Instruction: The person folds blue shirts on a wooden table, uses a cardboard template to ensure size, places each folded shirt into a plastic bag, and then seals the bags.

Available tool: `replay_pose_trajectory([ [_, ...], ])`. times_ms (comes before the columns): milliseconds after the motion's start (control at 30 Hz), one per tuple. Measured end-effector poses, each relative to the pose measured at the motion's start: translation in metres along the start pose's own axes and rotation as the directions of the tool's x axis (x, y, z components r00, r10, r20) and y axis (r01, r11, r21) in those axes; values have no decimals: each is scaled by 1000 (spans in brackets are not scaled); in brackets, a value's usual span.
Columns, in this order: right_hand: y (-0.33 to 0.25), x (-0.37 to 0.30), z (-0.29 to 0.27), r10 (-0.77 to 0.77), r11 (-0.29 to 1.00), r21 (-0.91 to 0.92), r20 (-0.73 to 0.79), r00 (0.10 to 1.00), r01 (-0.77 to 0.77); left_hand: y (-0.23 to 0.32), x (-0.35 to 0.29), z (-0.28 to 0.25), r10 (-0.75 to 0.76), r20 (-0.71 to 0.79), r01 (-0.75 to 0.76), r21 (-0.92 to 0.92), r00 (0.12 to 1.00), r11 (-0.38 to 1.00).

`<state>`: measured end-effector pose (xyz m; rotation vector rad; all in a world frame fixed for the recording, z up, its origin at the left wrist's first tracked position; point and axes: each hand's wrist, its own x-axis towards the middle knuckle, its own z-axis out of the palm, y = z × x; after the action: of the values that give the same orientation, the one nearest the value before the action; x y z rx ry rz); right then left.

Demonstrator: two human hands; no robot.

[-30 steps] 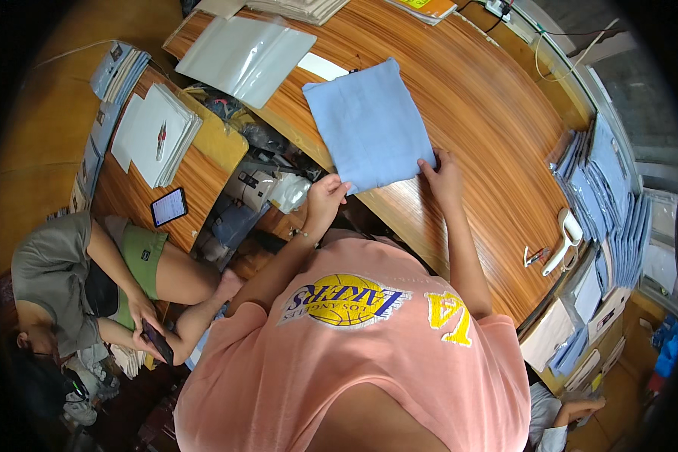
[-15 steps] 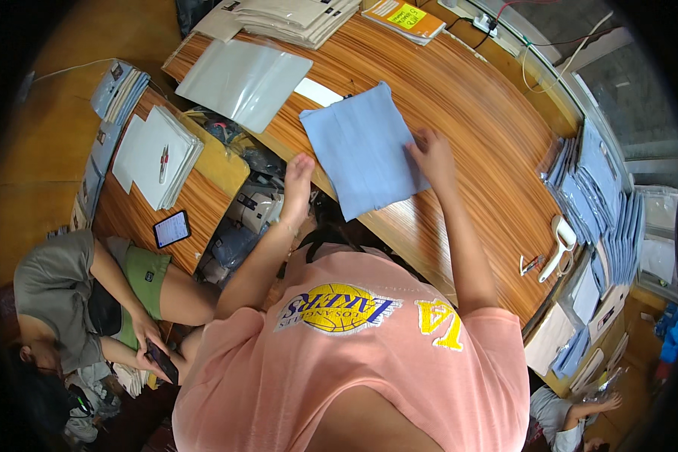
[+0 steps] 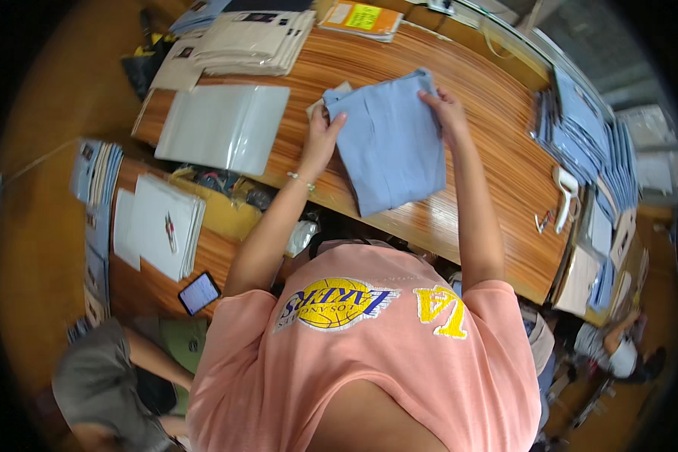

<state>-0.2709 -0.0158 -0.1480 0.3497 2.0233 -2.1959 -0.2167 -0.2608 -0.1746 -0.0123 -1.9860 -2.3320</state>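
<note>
A folded light-blue garment [image 3: 392, 147] hangs between my hands over the front part of the wooden table, its lower end toward me and slightly tilted. My left hand [image 3: 322, 139] grips its upper left edge, thumb on top and fingers tucked out of sight behind. At the upper right corner my right hand [image 3: 448, 117] pinches the cloth in the same way. Part of a pale beige piece [image 3: 326, 96] shows behind the garment near my left fingers; I cannot tell what it is.
Left of the garment lie clear plastic sleeves [image 3: 222, 128]; beyond them, stacked beige packets [image 3: 252, 41] and an orange notebook [image 3: 361, 18]. On the right are blue packed garments [image 3: 572, 124] and a white handheld tool [image 3: 563, 197]. A person [image 3: 102, 380] sits at left by a phone [image 3: 199, 293].
Both hands have closed on the garment's upper edges and lifted it; before, they were beside it, the left one apart from it. The view has shifted, and the seated person appears lower.
</note>
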Motion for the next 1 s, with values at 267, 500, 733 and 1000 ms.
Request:
replay_pose_trajectory([
  [267, -68, -159, -66, -416, 867, -360, -147, 897, 343, 110, 4, 27, -8, 694, -204, 222, 720, 953],
  [500, 117, -241, -50, -426, 612, -774, -149, 892, 163, -46, -75, -28, -59, 885, -499, 315, 463, 807],
  [733, 120, -253, -58, -161, 519, -853, -27, 987, 61, -29, -82, -53, -182, 938, -552, 324, 296, 769],
  [1000, 52, -115, -93, -392, 567, -791, -13, 920, 230, -12, 64, 64, 198, 811, -700, 319, 551, 639],
])
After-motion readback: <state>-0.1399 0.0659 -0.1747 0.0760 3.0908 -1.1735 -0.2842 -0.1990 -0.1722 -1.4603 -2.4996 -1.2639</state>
